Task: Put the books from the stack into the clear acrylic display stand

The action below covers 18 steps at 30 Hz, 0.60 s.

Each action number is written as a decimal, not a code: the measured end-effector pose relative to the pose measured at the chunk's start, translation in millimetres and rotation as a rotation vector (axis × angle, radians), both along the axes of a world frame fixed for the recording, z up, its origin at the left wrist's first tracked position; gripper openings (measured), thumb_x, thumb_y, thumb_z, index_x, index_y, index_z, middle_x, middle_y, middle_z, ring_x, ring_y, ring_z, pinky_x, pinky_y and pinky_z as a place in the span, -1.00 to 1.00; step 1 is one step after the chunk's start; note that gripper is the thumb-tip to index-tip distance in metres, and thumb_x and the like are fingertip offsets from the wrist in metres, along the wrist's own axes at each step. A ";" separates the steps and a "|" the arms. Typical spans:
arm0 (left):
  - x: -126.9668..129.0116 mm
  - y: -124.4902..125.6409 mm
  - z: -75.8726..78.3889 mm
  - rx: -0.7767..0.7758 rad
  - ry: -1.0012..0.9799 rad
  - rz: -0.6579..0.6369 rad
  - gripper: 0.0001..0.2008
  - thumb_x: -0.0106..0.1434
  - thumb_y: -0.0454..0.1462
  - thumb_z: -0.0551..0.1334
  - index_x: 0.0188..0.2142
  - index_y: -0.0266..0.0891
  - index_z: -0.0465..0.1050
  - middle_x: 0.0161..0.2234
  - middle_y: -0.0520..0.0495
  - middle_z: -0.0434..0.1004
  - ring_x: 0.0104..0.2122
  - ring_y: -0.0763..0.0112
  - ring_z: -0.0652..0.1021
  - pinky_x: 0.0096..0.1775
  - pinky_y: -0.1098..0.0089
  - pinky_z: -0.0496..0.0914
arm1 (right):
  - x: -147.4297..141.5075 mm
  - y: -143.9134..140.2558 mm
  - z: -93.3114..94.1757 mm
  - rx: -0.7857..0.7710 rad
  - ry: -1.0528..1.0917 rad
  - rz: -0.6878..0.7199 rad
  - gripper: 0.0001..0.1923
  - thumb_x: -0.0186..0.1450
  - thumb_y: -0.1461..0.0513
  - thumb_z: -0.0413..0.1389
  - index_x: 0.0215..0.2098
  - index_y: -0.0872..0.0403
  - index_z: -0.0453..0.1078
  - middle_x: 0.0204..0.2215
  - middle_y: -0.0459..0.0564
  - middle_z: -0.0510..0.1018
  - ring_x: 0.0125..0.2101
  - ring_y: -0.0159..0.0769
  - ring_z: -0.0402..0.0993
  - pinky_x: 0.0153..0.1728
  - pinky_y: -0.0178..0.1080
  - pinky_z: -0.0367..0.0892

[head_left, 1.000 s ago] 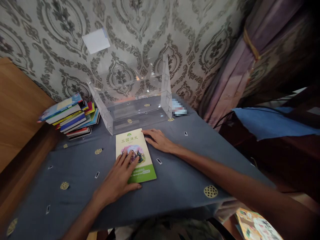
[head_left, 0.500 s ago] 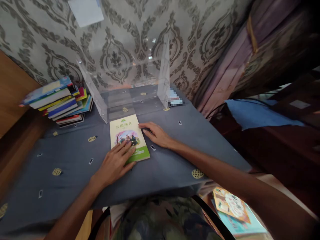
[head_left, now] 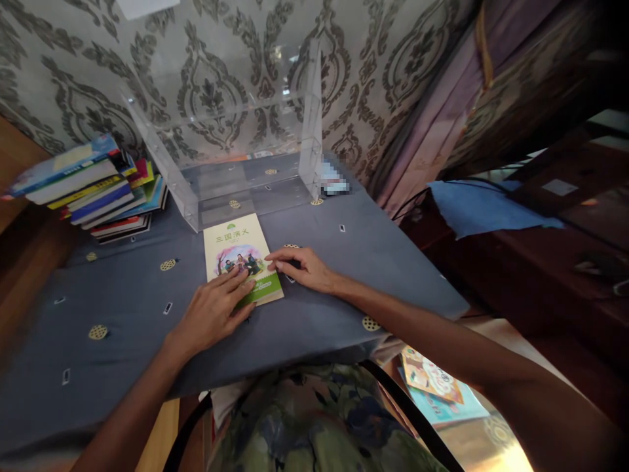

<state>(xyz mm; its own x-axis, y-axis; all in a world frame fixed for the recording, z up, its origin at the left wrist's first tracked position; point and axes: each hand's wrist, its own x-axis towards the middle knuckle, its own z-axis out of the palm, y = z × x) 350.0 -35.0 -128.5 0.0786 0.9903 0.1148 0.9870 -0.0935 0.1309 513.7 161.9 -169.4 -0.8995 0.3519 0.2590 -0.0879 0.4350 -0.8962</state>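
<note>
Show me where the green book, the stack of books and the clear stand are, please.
green book [head_left: 234, 244], head view, upper cover near the title.
stack of books [head_left: 81, 187], head view, spines in its middle.
clear stand [head_left: 310, 124], head view, right side panel.

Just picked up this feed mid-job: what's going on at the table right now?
A person lays both hands on a green-covered book flat on the blue tablecloth. The left hand rests on its lower cover; the right hand touches its right edge. A clear plastic rack stands just behind, and a stack of books sits at left.
</note>
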 end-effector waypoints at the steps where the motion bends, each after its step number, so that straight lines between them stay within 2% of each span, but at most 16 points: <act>1: -0.1 0.1 0.8 0.002 0.007 -0.002 -0.61 0.41 -0.13 0.11 0.13 -0.21 0.42 0.20 -0.22 0.42 0.22 0.07 0.40 0.15 0.03 0.40 | -0.1 -0.3 0.6 -0.014 0.000 0.007 -0.70 0.38 0.16 0.05 -0.02 0.11 0.50 -0.24 0.04 0.66 -0.23 -0.26 0.56 -0.16 -0.19 0.42; 9: 0.0 0.7 6.0 -0.021 -0.006 -0.010 -0.62 0.42 -0.13 0.08 0.11 -0.20 0.45 0.20 -0.21 0.42 0.23 0.08 0.39 0.16 0.06 0.38 | -0.6 1.1 1.0 0.034 -0.025 0.034 -0.69 0.30 0.20 0.16 0.00 0.06 0.49 -0.28 -0.01 0.66 -0.31 -0.30 0.54 -0.24 -0.24 0.40; 15: 0.2 -0.3 2.4 -0.018 -0.008 0.000 -0.62 0.41 -0.12 0.08 0.10 -0.19 0.46 0.20 -0.21 0.41 0.24 0.08 0.38 0.16 0.03 0.38 | 1.9 4.6 1.7 0.044 -0.037 0.101 -0.62 0.28 0.17 0.20 0.06 0.04 0.45 -0.22 -0.01 0.63 -0.33 -0.34 0.50 -0.29 -0.27 0.38; 18: 0.7 -1.0 0.1 -0.006 0.000 0.001 -0.62 0.40 -0.13 0.11 0.11 -0.21 0.45 0.21 -0.22 0.41 0.24 0.07 0.37 0.16 0.02 0.37 | 3.6 6.6 3.1 0.110 -0.026 0.153 -0.55 0.24 0.14 0.25 0.09 0.05 0.43 -0.20 0.00 0.59 -0.32 -0.32 0.46 -0.29 -0.26 0.37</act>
